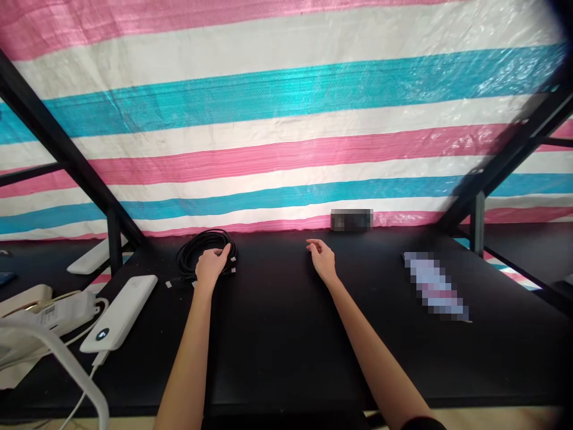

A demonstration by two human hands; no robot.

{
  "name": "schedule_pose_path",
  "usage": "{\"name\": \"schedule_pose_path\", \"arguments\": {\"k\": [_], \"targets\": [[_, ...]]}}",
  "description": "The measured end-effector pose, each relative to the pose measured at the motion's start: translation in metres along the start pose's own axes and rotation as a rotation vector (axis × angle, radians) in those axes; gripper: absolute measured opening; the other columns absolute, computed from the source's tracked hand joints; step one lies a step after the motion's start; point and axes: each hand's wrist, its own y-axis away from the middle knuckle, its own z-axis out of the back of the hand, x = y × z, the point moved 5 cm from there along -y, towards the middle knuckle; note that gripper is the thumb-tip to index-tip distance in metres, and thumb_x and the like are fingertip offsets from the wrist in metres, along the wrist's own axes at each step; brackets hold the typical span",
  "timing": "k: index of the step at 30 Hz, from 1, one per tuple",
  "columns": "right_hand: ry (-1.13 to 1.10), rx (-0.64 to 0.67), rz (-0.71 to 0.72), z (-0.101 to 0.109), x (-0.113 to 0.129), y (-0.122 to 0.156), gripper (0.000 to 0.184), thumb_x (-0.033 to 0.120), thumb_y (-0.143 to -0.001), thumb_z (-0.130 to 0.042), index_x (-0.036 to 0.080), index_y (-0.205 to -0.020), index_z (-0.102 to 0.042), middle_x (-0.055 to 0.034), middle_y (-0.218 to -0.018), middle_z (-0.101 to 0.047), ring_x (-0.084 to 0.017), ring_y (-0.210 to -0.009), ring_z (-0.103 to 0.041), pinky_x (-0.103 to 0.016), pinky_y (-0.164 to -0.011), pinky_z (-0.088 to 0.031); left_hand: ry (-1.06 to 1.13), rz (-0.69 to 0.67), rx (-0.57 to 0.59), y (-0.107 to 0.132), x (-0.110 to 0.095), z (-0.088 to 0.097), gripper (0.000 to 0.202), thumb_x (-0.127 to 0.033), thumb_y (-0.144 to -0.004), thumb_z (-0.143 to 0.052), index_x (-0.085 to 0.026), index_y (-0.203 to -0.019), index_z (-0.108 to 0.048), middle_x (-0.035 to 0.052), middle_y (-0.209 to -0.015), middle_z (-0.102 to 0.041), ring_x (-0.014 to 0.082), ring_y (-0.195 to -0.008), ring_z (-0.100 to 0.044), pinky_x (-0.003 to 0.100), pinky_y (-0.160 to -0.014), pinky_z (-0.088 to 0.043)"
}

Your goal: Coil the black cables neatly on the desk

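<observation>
A coiled black cable (201,246) lies on the black table (277,334) near its back edge, left of centre. My left hand (211,264) rests on the coil's right side with fingers curled over the cable. Small white tags show on the cable beside that hand. My right hand (321,257) hovers over bare tabletop to the right of the coil, palm down, fingers loosely apart, holding nothing.
A white power bank (120,313) with a lit dot lies at the left, with white chargers and cords (54,313) beyond it. A blurred flat item (435,286) lies at right, a blurred box (351,220) at the back. Black frame struts (67,155) slant at both sides before a striped tarp (286,119).
</observation>
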Motion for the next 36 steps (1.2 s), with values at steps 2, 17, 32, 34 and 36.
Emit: {"name": "schedule_pose_path", "arguments": {"k": [2, 17, 32, 34, 36], "targets": [[-0.004, 0.003, -0.001, 0.000, 0.000, 0.000, 0.027, 0.033, -0.077, -0.045, 0.022, -0.091, -0.066, -0.0034, -0.079, -0.069, -0.020, -0.076, -0.064, -0.033, -0.076, -0.046, -0.017, 0.003, -0.014, 0.001, 0.001, 0.000, 0.047, -0.053, -0.079, -0.047, -0.020, -0.103, -0.070, 0.0110, -0.109, -0.068, 0.0314, -0.108, -0.058, 0.036, -0.083, -0.045], [0.011, 0.008, -0.016, 0.000, 0.002, 0.001, 0.027, 0.032, -0.076, -0.045, 0.022, -0.090, -0.066, -0.0031, -0.082, -0.069, -0.020, -0.077, -0.063, -0.033, -0.075, -0.046, 0.026, 0.044, -0.332, 0.015, -0.008, 0.020, 0.036, -0.041, -0.087, -0.039, -0.019, -0.108, -0.057, 0.0153, -0.106, -0.065, 0.0324, -0.099, -0.060, 0.042, -0.079, -0.045], [0.057, 0.029, -0.016, 0.000, 0.008, 0.002, 0.025, 0.030, -0.077, -0.045, 0.023, -0.090, -0.066, -0.0026, -0.082, -0.069, -0.020, -0.077, -0.063, -0.033, -0.076, -0.045, 0.390, -0.353, -1.175, 0.065, -0.029, 0.047, 0.035, -0.039, -0.089, -0.041, -0.011, -0.108, -0.051, 0.0171, -0.097, -0.066, 0.0269, -0.090, -0.064, 0.034, -0.074, -0.046], [0.050, 0.026, -0.011, 0.000, 0.007, 0.002, 0.025, 0.030, -0.077, -0.045, 0.023, -0.090, -0.066, -0.0028, -0.081, -0.069, -0.020, -0.077, -0.063, -0.033, -0.076, -0.045, 0.391, -0.514, -1.196, 0.079, -0.043, 0.038, 0.033, -0.039, -0.087, -0.046, -0.011, -0.103, -0.053, 0.0150, -0.086, -0.066, 0.0245, -0.080, -0.065, 0.033, -0.071, -0.046], [0.034, 0.026, -0.006, 0.000, 0.007, 0.002, 0.025, 0.031, -0.078, -0.045, 0.022, -0.090, -0.065, -0.0031, -0.081, -0.069, -0.020, -0.077, -0.063, -0.033, -0.075, -0.045, 0.360, -0.705, -1.136, 0.095, -0.061, 0.023, 0.028, -0.036, -0.087, -0.049, -0.012, -0.098, -0.056, 0.0120, -0.079, -0.066, 0.0208, -0.069, -0.064, 0.030, -0.066, -0.046]]}}
